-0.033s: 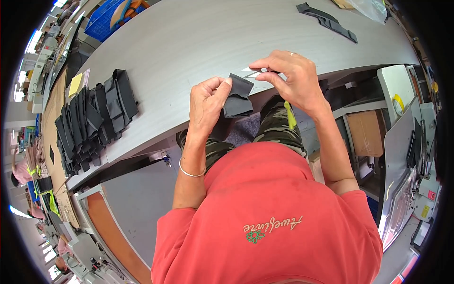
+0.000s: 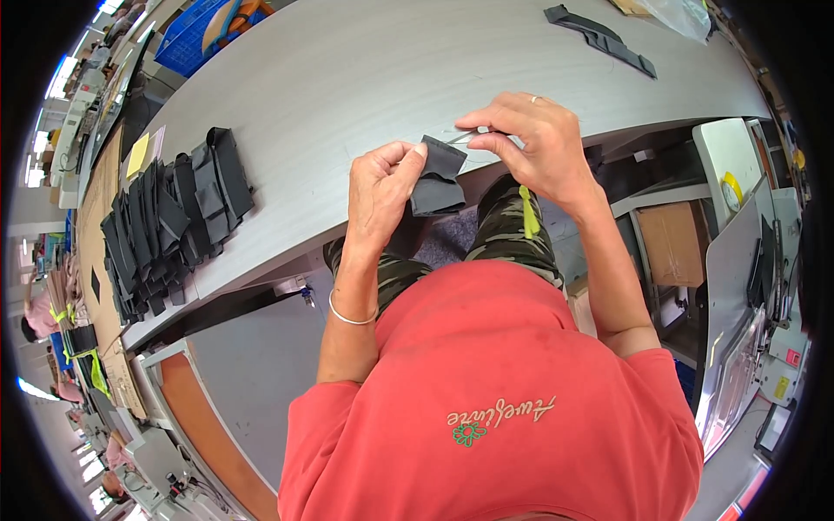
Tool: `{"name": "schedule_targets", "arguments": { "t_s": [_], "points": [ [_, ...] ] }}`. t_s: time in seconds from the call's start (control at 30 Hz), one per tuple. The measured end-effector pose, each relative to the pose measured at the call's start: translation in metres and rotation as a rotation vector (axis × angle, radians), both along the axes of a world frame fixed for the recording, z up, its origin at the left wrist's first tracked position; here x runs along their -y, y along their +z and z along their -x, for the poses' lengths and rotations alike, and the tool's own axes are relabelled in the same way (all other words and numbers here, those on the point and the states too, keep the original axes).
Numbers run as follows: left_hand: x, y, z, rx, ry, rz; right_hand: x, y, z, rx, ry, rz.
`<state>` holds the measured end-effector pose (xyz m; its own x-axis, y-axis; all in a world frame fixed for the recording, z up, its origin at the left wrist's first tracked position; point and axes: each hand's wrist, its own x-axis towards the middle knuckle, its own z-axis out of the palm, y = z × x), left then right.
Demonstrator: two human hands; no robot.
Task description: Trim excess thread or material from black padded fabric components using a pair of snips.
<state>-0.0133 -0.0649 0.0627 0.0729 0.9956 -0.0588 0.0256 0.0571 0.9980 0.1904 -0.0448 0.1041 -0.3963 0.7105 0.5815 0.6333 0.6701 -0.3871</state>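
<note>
My left hand (image 2: 380,187) is closed, its thumb and fingers pinching a folded dark grey fabric piece (image 2: 437,187) at the front edge of the table. Between the thumb and fingers of my right hand (image 2: 534,148) is a pair of thread snips (image 2: 474,132); its slim blades are close together and point at the fabric's upper right corner. Most of the snips is hidden inside the hand. A yellow-green ribbon (image 2: 529,213) hangs below that hand. Fine loose threads show beside the fabric.
Overlapping dark fabric pieces (image 2: 169,221) lie at the table's left, beside a yellow paper slip (image 2: 137,154). Two dark strips (image 2: 601,41) rest at the far right. A blue crate (image 2: 187,42) stands far left. Under the grey table (image 2: 347,78) are a cabinet and a cardboard box (image 2: 671,245).
The blades of the snips were spread apart and have closed together near the fabric's corner. The hanging ribbon has swung slightly. My left hand has not moved.
</note>
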Motion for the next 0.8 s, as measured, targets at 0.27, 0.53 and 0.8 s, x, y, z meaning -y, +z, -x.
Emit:
{"name": "schedule_targets", "arguments": {
  "t_s": [0.27,0.53,0.8],
  "points": [
    [0.001,0.004,0.000,0.013,-0.041,0.069,-0.005,-0.002,0.005,0.136,0.029,-0.166],
    [-0.004,0.003,0.010,0.130,-0.103,0.119,0.000,-0.006,-0.008,0.037,-0.048,-0.081],
    [-0.003,0.008,0.009,0.205,-0.119,0.137,0.002,-0.003,-0.007,0.041,0.042,-0.063]
  ]
}}
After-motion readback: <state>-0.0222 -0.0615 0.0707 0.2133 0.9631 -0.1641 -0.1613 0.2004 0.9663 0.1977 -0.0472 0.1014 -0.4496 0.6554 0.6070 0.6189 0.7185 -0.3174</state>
